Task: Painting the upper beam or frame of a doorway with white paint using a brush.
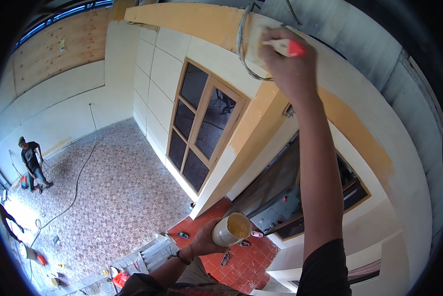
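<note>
While the right hand (pixel 288 61) grips a red-handled brush (pixel 284 47) against the far beam (pixel 201 19) overhead, the left hand (pixel 206 239) clasps an open paint can (pixel 231 229) upright, near the body, within dipping reach.

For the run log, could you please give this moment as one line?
right hand: holds paintbrush at beam | left hand: holds paint can | person on floor below

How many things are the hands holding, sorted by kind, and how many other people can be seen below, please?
Paintbrush, in the right hand: 1
Paint can, in the left hand: 1
Other person, standing on the tiled floor: 1
Total: 3
</note>
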A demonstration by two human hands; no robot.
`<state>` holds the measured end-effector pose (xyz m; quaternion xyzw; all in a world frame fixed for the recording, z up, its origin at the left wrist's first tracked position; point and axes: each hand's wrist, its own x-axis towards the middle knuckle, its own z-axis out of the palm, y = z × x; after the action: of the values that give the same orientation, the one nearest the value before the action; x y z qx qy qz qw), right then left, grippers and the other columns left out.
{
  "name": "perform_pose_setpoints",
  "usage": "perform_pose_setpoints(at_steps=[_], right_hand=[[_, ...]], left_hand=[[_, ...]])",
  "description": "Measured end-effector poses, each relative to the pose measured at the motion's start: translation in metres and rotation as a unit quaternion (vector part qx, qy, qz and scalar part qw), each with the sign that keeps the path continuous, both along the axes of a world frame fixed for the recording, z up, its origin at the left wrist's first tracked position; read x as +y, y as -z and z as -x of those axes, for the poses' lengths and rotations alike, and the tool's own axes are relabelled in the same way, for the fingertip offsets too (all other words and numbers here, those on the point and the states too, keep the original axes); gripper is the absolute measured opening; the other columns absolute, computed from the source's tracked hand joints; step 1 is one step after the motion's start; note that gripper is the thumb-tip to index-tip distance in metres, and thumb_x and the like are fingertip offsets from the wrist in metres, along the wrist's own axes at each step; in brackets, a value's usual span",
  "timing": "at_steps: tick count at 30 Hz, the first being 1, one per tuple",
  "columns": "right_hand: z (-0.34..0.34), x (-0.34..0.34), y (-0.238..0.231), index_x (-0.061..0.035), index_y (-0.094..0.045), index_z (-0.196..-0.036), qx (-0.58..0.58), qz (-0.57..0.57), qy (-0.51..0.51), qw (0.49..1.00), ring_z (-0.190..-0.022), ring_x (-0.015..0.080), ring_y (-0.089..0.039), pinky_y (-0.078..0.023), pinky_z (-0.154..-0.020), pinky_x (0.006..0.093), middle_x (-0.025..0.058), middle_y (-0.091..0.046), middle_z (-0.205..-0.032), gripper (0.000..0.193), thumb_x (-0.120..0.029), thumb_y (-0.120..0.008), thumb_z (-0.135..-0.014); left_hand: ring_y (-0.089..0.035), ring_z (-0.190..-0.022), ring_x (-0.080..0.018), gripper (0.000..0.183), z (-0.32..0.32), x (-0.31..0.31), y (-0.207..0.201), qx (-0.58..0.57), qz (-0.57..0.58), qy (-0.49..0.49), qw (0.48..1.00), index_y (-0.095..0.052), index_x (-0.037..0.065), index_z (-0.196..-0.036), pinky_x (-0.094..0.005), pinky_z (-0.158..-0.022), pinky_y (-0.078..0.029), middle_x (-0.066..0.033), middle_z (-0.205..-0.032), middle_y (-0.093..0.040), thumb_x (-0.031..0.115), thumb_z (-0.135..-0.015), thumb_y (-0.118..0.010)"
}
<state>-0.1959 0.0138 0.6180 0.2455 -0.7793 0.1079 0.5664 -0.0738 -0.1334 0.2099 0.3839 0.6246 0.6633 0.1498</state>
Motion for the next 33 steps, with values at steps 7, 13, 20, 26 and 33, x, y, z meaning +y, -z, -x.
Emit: perform_pose_setpoints(at_steps=[7, 13, 20, 26, 33], right_hand=[[-0.028, 0.019, 0.044, -0.0049, -0.062, -0.088, 0.106, -0.002, 0.050, 0.993, -0.078, 0.0307, -0.065, -0.052, -0.072, 0.0396, 0.0125, -0.065, -0.082, 0.013, -0.001, -0.068, -0.076], [-0.142, 0.011, 0.057, -0.0012, -0.061, -0.093, 0.103, 0.119, 0.143, 0.977, -0.083, 0.0258, -0.066, -0.054, -0.075, 0.0343, 0.0116, -0.065, -0.090, 0.016, 0.006, -0.068, -0.080], [-0.013, -0.022, 0.043, -0.0059, -0.060, -0.089, 0.006, 0.020, 0.106, 0.994, -0.084, 0.0349, -0.063, -0.054, -0.070, 0.0433, 0.0149, -0.061, -0.090, 0.010, -0.007, -0.063, -0.079], [-0.182, 0.030, 0.054, -0.0022, -0.057, -0.092, 0.103, 0.017, 0.252, 0.962, -0.083, 0.0197, -0.059, -0.049, -0.079, 0.0314, 0.0077, -0.058, -0.091, 0.012, 0.007, -0.061, -0.085], [-0.305, 0.017, 0.069, -0.0013, -0.059, -0.089, 0.172, 0.084, 0.465, 0.865, -0.087, 0.0220, -0.059, -0.051, -0.075, 0.0338, 0.0088, -0.055, -0.088, 0.010, 0.006, -0.059, -0.082]], left_hand=[[-0.062, -0.113, -0.0281, 0.093, 0.000, -0.008, -0.007, 0.011, -0.002, -0.027, 1.000, -0.047, 0.006, -0.133, -0.0397, -0.096, -0.050, -0.0142, -0.122, -0.062, 0.027, -0.054, -0.092], [-0.062, -0.112, -0.0281, 0.095, 0.013, -0.010, 0.004, 0.044, 0.002, -0.038, 0.998, -0.047, 0.005, -0.132, -0.0398, -0.095, -0.051, -0.0147, -0.120, -0.062, 0.028, -0.053, -0.093], [-0.063, -0.109, -0.0248, 0.092, 0.011, 0.007, -0.020, 0.046, -0.040, -0.026, 0.998, -0.050, 0.003, -0.129, -0.0374, -0.093, -0.052, -0.0133, -0.117, -0.064, 0.027, -0.052, -0.094], [-0.063, -0.108, -0.0214, 0.091, 0.016, -0.008, -0.012, 0.024, -0.041, -0.029, 0.998, -0.051, 0.003, -0.129, -0.0369, -0.093, -0.052, -0.0113, -0.117, -0.064, 0.024, -0.052, -0.094], [-0.064, -0.104, -0.0211, 0.086, 0.025, 0.007, 0.003, -0.004, -0.001, -0.007, 1.000, -0.053, 0.004, -0.125, -0.0377, -0.090, -0.053, -0.0107, -0.114, -0.066, 0.020, -0.051, -0.094]])
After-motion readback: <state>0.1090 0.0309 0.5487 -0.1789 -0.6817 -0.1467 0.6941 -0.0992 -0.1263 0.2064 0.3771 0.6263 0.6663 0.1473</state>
